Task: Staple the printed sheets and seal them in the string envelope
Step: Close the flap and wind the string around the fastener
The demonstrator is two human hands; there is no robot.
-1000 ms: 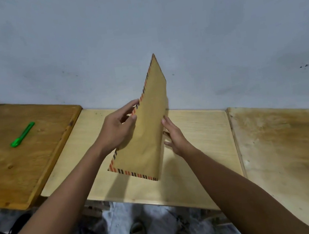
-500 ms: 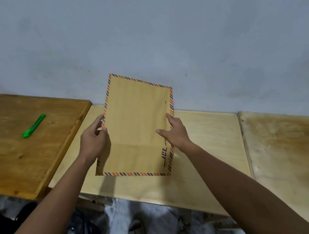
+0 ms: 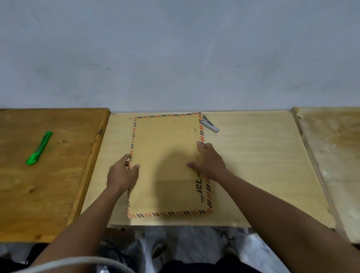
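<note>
A brown envelope (image 3: 166, 161) with an orange-and-black striped border lies flat on the pale middle table (image 3: 257, 160), plain side up with printed lettering near its right edge. My left hand (image 3: 122, 175) grips its left edge, thumb on top. My right hand (image 3: 208, 161) presses on its right edge with fingers spread. A small silver stapler (image 3: 210, 126) lies on the table just beyond the envelope's far right corner. No printed sheets or string closure show.
A green utility knife (image 3: 38, 148) lies on the darker wooden table (image 3: 32, 190) at the left. A worn pale table (image 3: 350, 171) adjoins on the right. A grey wall (image 3: 161, 35) runs behind all three. A white cable (image 3: 65, 263) crosses my left arm.
The envelope, held upright and edge-on, turned to face me and came down flat on the middle table. The stapler behind it has come into sight.
</note>
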